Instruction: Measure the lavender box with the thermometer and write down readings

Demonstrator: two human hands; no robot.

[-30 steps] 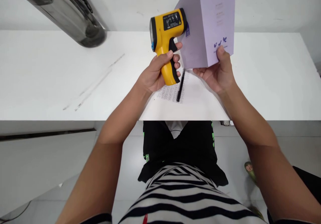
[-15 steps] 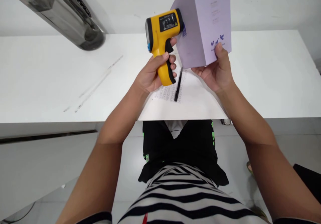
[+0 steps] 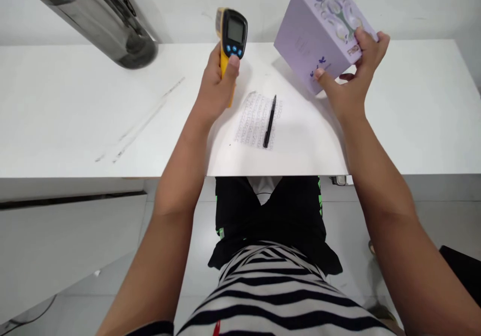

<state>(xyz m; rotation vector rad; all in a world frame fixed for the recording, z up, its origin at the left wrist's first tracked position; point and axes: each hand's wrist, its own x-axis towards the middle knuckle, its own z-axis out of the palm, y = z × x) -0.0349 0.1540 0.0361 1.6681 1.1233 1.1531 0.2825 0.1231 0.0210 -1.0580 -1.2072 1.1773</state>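
"What lies nearest?"

"A written-on paper sheet (image 3: 300, 148) by the near edge of the desk (image 3: 421, 120), with a black pen (image 3: 269, 123) lying on it."

"And the hands?"

"Just beyond, both are full. The left hand (image 3: 216, 89) is closed round the grip of a yellow-and-black meter (image 3: 235, 29), screen facing the person, thumb at the blue buttons."

"The other?"

"The right hand (image 3: 351, 93) is spread fairly wide, gripping a lilac box (image 3: 313, 40) by its near corner: thumb on the printed side, a finger on the patterned face. The box is tilted, well apart from the meter. I can't tell if its lower corner touches the desk."

"Anything inside?"

"Its contents are hidden."

"Farther back?"

"A grey see-through bottle (image 3: 108, 20) at the far left, near the wall (image 3: 180, 5); I can't tell what it holds."
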